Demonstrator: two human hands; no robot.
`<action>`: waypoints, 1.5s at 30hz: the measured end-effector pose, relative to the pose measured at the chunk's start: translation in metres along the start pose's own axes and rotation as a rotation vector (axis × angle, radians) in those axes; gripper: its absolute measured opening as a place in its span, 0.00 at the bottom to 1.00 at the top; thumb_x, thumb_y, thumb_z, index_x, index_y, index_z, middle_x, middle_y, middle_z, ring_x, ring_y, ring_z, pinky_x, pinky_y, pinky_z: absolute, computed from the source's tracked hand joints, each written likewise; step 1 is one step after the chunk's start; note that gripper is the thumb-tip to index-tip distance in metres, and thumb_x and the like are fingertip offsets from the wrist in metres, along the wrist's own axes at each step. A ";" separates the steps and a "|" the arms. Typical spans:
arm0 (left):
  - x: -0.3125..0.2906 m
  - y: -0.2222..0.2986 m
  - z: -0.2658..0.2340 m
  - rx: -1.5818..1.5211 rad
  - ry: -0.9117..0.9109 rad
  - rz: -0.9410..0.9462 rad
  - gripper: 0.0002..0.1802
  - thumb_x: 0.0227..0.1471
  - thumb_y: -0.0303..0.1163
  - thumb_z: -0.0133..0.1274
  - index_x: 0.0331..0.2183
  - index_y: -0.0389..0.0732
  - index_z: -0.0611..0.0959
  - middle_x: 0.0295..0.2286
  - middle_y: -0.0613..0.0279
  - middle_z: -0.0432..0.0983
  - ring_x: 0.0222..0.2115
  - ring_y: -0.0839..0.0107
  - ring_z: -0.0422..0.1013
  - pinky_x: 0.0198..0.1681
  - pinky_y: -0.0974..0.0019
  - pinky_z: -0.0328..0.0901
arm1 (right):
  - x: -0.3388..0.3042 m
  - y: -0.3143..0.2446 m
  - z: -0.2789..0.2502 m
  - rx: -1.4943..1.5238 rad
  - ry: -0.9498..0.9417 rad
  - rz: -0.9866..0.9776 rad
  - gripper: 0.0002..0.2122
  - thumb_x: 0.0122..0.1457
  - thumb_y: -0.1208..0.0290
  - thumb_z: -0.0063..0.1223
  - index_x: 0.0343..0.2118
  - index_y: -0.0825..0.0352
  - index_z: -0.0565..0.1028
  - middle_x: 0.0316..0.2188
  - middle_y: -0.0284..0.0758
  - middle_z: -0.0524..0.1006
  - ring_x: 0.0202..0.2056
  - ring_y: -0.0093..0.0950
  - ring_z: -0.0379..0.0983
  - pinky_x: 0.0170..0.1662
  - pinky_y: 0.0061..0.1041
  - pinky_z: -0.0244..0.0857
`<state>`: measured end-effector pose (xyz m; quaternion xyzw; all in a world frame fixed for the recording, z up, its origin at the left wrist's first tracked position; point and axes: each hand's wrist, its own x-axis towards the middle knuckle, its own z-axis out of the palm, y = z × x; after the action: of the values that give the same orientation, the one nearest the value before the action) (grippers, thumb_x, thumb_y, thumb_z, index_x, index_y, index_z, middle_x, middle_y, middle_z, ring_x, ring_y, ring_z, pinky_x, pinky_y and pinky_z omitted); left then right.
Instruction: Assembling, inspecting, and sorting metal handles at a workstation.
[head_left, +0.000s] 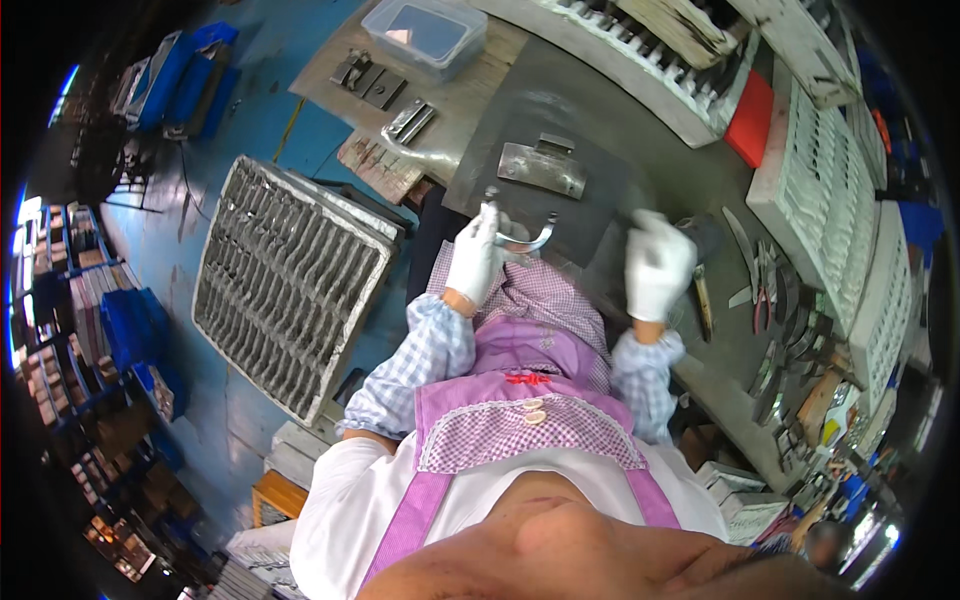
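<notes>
My left hand, in a white glove, is closed on one side of a shiny U-shaped metal piece above my lap. One end rises past the fingers, and the other curves up on the right. My right hand, also gloved, is raised at the bench's near edge, away from the metal piece. Its fingers look curled and are somewhat blurred; what they hold, if anything, is hidden. Beyond both hands a metal block with a raised plate sits on a dark mat.
A wooden-handled tool lies right of my right hand, near pliers. A clear plastic box and metal fixtures stand far left. A grooved grey tray is at my left; white trays line the right.
</notes>
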<state>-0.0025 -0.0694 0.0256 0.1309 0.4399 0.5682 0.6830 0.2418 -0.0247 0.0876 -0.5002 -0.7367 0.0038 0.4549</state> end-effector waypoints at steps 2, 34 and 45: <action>-0.021 0.020 -0.011 0.192 0.077 0.079 0.20 0.67 0.42 0.45 0.43 0.31 0.75 0.33 0.50 0.79 0.32 0.58 0.80 0.36 0.62 0.76 | -0.047 0.047 -0.043 -0.022 0.252 0.569 0.13 0.58 0.77 0.55 0.46 0.69 0.79 0.41 0.44 0.79 0.42 0.39 0.75 0.49 0.36 0.68; 0.012 0.013 0.050 0.244 0.071 -0.067 0.16 0.62 0.42 0.55 0.42 0.38 0.83 0.25 0.71 0.76 0.23 0.84 0.68 0.25 0.77 0.62 | -0.042 -0.024 0.049 0.044 -0.486 -0.082 0.18 0.49 0.77 0.59 0.45 0.58 0.79 0.36 0.35 0.79 0.33 0.34 0.78 0.36 0.34 0.73; 0.077 0.015 0.007 1.052 0.316 0.502 0.17 0.49 0.40 0.67 0.34 0.38 0.80 0.27 0.59 0.77 0.27 0.67 0.73 0.34 0.64 0.68 | 0.004 0.000 0.103 0.431 -0.103 0.562 0.10 0.56 0.75 0.62 0.41 0.64 0.83 0.29 0.33 0.81 0.27 0.24 0.77 0.33 0.24 0.69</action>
<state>-0.0092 0.0065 0.0048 0.4650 0.7137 0.4310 0.2979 0.1724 0.0242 0.0297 -0.5750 -0.5747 0.3092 0.4935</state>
